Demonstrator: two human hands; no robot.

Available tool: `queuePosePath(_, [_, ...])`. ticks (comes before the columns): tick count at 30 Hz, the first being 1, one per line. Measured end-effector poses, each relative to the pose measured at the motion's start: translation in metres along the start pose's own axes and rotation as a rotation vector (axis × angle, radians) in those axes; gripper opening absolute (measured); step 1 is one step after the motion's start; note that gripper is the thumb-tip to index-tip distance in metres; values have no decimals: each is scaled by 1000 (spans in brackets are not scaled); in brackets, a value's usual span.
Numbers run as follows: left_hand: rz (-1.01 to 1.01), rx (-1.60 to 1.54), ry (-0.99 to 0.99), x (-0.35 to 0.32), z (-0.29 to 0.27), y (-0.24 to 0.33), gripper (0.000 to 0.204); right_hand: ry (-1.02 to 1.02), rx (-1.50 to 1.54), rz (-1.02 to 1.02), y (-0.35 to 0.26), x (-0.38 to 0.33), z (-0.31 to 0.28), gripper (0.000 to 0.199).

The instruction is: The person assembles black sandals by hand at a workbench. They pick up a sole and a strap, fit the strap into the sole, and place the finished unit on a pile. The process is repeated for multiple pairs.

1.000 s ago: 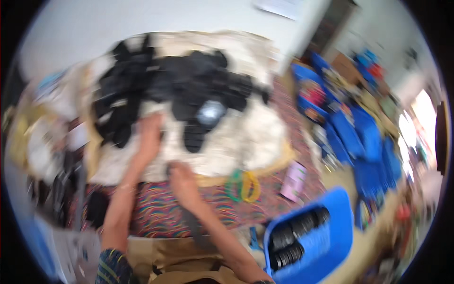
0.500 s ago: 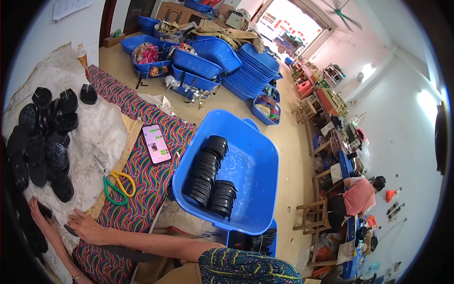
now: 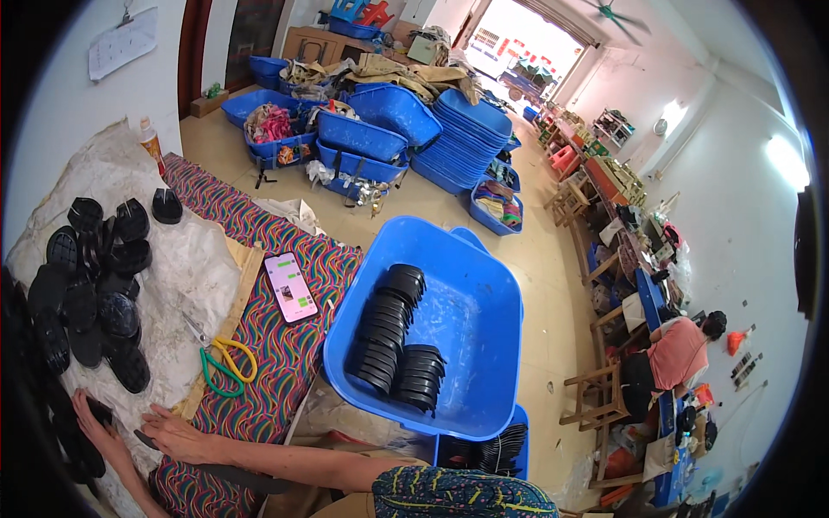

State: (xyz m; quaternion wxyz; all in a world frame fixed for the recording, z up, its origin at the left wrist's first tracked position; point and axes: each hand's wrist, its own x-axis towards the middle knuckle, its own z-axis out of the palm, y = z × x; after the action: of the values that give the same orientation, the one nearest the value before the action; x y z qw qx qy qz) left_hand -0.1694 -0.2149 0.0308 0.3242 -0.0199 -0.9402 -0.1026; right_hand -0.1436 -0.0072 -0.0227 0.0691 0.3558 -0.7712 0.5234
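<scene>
My left hand (image 3: 101, 432) lies over the cloth at the lower left, fingers stretched out flat beside a small black piece (image 3: 99, 410), perhaps part of a sole. Close to its right, my right hand (image 3: 180, 438) has curled fingers around the end of a dark flat piece (image 3: 146, 439). Under my right forearm runs a long dark strip (image 3: 237, 476); I cannot tell whether it joins that piece. Beyond my hands, a loose pile of black shoe soles (image 3: 86, 319) rests on a whitish cloth (image 3: 186, 276). Scissors (image 3: 226, 367) with green and yellow handles lie to the right.
A phone (image 3: 291, 287) lies on the patterned cloth (image 3: 332, 259). Right of the table, a blue tub (image 3: 475, 345) holds rows of black soles (image 3: 380, 337), above another tub (image 3: 522, 445). A bottle (image 3: 151, 145) stands at the back. Across the room a person (image 3: 678, 352) sits at a bench.
The whole view has shifted, so most things appear slightly lower and further right. My hands keep nearly the same place beside the pile, and their hold looks unchanged.
</scene>
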Motion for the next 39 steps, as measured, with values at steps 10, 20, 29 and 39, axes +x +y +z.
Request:
queuePosePath(10, [17, -76, 28, -1, -13, 15, 71, 67, 2, -17, 2, -3, 3, 31])
queuePosePath(20, [72, -222, 52, -12, -26, 9, 72, 37, 20, -14, -2, -4, -1, 30])
queuePosePath(29, [1, 134, 70, -44, -29, 0, 60, 19, 15, 8, -5, -2, -8, 29])
queuePosePath(39, [70, 398, 99, -82, -38, -32, 44, 22, -7, -12, -12, -2, -13, 25])
